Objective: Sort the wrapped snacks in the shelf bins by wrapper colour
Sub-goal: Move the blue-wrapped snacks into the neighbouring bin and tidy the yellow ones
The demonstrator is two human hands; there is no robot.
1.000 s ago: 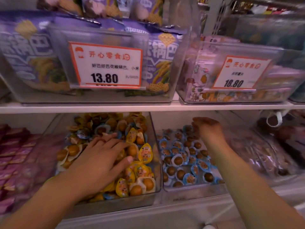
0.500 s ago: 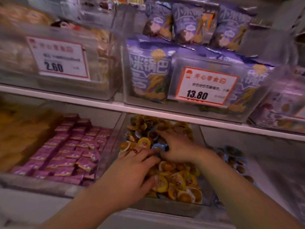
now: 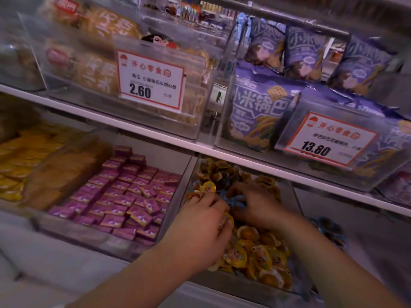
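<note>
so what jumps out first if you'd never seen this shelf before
Both hands, left hand and right hand, dig into the clear bin of yellow-wrapped snacks, with blue-wrapped snacks between them. Left of it lie purple packets; above hang red-bordered price tags.

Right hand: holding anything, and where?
The right hand grips blue-wrapped snacks in its curled fingers; blur hides exactly which part.

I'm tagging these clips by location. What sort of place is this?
Most likely a snack shop aisle: white shelves carry clear bins of packaged snacks, with printed price cards reading 2.60 and 13.80 clipped to their fronts.
</note>
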